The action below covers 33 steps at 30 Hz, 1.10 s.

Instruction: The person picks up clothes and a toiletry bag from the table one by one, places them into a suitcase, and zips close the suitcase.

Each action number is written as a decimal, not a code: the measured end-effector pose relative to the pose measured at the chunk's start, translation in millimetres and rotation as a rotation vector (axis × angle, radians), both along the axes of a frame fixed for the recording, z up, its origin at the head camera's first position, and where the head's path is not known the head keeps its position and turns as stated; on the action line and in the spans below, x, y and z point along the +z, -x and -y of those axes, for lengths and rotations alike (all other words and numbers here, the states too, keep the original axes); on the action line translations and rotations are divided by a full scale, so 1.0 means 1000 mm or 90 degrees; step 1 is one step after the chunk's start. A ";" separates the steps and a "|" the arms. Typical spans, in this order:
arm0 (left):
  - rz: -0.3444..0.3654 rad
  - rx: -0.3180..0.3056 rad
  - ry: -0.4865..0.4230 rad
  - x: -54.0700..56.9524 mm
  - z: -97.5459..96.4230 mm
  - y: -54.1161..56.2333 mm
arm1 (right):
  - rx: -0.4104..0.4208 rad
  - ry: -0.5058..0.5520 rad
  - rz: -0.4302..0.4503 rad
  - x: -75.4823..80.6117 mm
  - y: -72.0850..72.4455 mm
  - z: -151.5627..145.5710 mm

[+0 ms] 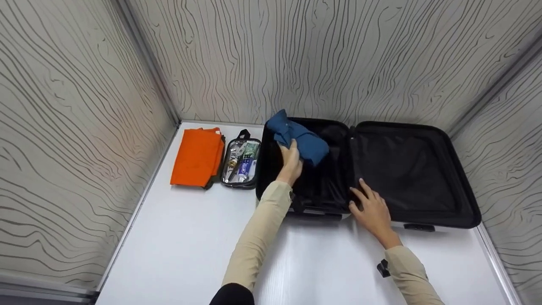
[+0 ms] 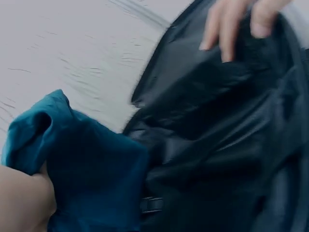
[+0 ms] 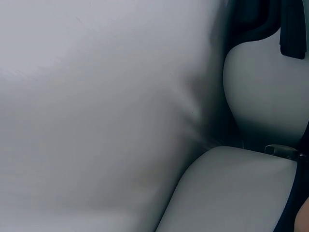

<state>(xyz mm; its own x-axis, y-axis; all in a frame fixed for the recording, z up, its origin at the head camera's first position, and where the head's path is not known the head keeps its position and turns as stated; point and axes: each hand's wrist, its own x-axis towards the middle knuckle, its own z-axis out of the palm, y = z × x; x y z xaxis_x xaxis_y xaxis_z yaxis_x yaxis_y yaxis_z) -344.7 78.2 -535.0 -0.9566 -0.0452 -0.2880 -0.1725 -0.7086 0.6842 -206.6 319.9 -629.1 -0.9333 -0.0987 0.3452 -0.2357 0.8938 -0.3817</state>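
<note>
My left hand [image 1: 290,163] grips a bundled blue cloth garment [image 1: 305,142] over the left half of an open black-lined suitcase [image 1: 324,182]. In the left wrist view the garment [image 2: 96,164] hangs from that hand [image 2: 24,200], and the dark lining is blurred behind it. My right hand [image 1: 373,210] rests with spread fingers at the front of the suitcase's middle hinge, beside the right half [image 1: 410,169]. The right wrist view shows the pale outer shells [image 3: 236,188] of both halves, with only a sliver of the hand at the edge.
An orange folded cloth item [image 1: 194,156] lies at the table's far left. Between it and the suitcase is a clear toiletry pouch [image 1: 241,163] with tubes inside. Patterned panels [image 1: 296,55] enclose the white table [image 1: 182,250] at the back and sides.
</note>
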 end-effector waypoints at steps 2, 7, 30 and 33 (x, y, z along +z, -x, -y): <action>0.024 -0.003 -0.038 -0.012 -0.003 -0.006 | 0.001 -0.001 -0.002 0.000 0.000 0.000; 0.078 -0.003 -0.029 -0.039 -0.008 -0.022 | 0.005 0.003 0.005 0.000 0.000 0.000; 0.252 -0.167 0.269 -0.064 -0.004 -0.052 | -0.005 0.005 0.007 -0.002 0.002 0.000; 0.253 -0.174 0.304 -0.061 0.000 -0.050 | -0.004 0.006 0.008 -0.002 0.001 0.001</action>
<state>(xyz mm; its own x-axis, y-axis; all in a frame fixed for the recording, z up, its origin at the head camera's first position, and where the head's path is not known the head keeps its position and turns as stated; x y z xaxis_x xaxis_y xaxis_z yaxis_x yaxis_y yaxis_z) -294.5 77.8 -596.0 -0.7776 -0.0269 -0.6282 -0.6052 -0.2393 0.7593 -207.8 318.9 -630.9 -0.9380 -0.0904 0.3347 -0.2259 0.8917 -0.3922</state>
